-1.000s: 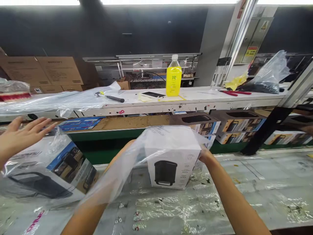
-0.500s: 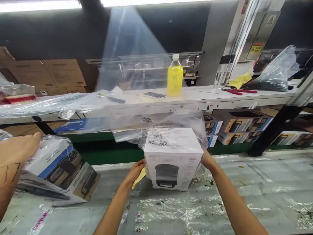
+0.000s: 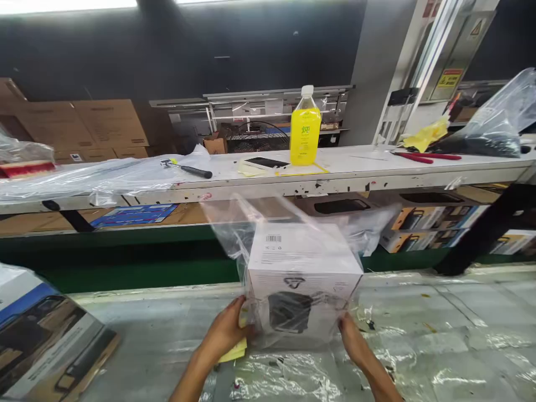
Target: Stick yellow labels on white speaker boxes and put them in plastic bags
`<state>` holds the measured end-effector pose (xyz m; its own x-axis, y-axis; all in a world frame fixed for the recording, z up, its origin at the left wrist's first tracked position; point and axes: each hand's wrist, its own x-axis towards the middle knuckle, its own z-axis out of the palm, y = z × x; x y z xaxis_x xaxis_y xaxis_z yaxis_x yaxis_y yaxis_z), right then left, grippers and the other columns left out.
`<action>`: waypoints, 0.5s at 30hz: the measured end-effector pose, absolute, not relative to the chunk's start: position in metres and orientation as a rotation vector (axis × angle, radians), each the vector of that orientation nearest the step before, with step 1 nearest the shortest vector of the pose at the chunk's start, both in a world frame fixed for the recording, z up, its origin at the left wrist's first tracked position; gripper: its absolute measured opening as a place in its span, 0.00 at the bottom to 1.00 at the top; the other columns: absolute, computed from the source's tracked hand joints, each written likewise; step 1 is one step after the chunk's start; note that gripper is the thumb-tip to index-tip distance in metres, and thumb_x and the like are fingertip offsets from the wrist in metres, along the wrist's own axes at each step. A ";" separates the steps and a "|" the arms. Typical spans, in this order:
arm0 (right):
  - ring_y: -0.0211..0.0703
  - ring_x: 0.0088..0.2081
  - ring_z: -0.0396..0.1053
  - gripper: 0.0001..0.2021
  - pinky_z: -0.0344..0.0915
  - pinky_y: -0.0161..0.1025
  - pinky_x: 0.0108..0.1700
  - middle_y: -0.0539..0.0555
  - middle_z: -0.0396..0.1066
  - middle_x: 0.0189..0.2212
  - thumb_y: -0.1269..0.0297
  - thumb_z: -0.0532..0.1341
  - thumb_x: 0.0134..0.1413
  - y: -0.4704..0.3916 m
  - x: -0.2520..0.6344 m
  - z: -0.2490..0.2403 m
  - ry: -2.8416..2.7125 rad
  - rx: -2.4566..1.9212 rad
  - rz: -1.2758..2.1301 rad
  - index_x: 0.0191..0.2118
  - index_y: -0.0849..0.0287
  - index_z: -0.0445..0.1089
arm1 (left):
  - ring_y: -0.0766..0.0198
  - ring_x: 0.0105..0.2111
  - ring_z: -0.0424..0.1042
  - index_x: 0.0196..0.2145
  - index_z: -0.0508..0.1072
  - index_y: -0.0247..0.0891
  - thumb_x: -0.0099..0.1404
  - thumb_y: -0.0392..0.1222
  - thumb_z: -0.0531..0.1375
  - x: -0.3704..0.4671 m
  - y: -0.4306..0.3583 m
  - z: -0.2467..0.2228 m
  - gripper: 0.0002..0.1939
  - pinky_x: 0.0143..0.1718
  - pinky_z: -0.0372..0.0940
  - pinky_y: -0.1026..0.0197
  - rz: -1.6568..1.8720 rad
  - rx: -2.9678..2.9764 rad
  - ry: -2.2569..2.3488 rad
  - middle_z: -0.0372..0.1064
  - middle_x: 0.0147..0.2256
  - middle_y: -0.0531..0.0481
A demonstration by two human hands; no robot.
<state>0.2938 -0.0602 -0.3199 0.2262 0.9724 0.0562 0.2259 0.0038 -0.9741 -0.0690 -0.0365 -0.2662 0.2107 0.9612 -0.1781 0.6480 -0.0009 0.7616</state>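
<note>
A white box [image 3: 299, 251] with a dark product picture stands upright on the bench in front of me. A clear plastic bag [image 3: 226, 223] covers its top and front, and loose film flares out behind it. At the box's lower left, my left hand [image 3: 228, 329] pinches the bag's film, with a folded yellow cloth or paper [image 3: 235, 350] under its fingers. My right hand [image 3: 352, 339] is closed on the film at the lower right side of the box.
Another printed box [image 3: 46, 340] stands at the left. On the shelf [image 3: 251, 190] are a yellow bottle [image 3: 305, 134], a phone [image 3: 267, 162], a hammer [image 3: 188, 169], red-handled pliers [image 3: 419, 156] and plastic sheets [image 3: 84, 181]. Below it are several boxes [image 3: 431, 218].
The bag has come down over the front of the box, and both my hands have moved lower. At the left, another person's hand has gone from view and the printed box has shifted further left.
</note>
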 end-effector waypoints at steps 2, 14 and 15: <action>0.70 0.61 0.73 0.26 0.63 0.64 0.70 0.62 0.82 0.48 0.37 0.57 0.54 -0.066 0.292 -0.329 -1.256 -1.523 0.929 0.40 0.51 0.83 | 0.42 0.65 0.68 0.69 0.66 0.43 0.58 0.48 0.71 -0.066 -0.042 -0.256 0.43 0.63 0.61 0.52 0.506 1.745 1.351 0.67 0.68 0.40; 0.70 0.68 0.66 0.33 0.65 0.65 0.68 0.58 0.73 0.64 0.33 0.59 0.53 -0.090 0.272 -0.354 -1.349 -1.591 0.917 0.61 0.38 0.76 | 0.36 0.59 0.74 0.56 0.78 0.41 0.60 0.53 0.60 -0.004 -0.068 -0.331 0.28 0.58 0.65 0.44 0.560 1.499 1.563 0.78 0.54 0.31; 0.71 0.70 0.62 0.35 0.64 0.66 0.68 0.55 0.68 0.68 0.35 0.61 0.54 -0.086 0.266 -0.340 -1.463 -1.530 0.813 0.66 0.37 0.72 | 0.36 0.58 0.75 0.55 0.79 0.43 0.61 0.55 0.59 -0.006 -0.071 -0.331 0.27 0.56 0.65 0.43 0.562 1.455 1.557 0.79 0.54 0.31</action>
<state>0.2656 -0.0855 -0.3404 0.1057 0.9896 0.0975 0.4397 0.0414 -0.8972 -0.0063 -0.0707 -0.3309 0.1019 0.9478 -0.3021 0.5369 0.2032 0.8188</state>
